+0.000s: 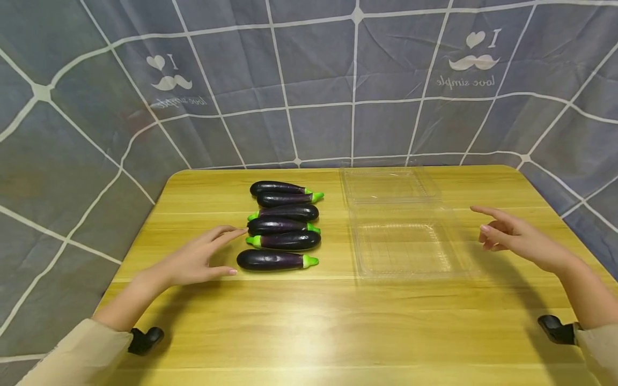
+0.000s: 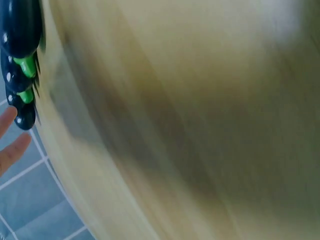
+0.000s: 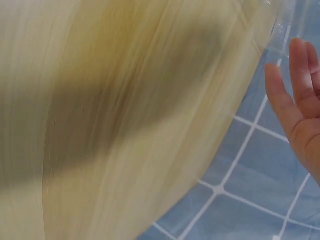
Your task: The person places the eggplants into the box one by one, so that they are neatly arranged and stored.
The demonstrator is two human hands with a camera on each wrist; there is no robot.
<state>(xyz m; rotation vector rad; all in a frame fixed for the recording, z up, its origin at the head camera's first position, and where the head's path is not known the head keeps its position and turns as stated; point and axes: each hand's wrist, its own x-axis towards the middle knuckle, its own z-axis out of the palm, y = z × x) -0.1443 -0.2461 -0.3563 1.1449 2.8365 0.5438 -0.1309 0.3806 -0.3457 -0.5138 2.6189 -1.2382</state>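
Eggplants have the left hand at their nine o'clock, fingers extended, gripping nothing; all six lie around ten o'clock on the wooden table. At their three o'clock sits a clear plastic clamshell container, unfolded toward twelve. Beyond, the right hand points its index finger, holding nothing.

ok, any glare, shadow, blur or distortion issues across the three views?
Head: glare on the near middle of the table, soft shadows from the left arm and right arm, eggplants fairly crisp, clear plastic box faint against the wood. Left wrist: wood grain smeared, broad shadow, table edge bowed. Right wrist: wide soft-edged shadow, grain soft.
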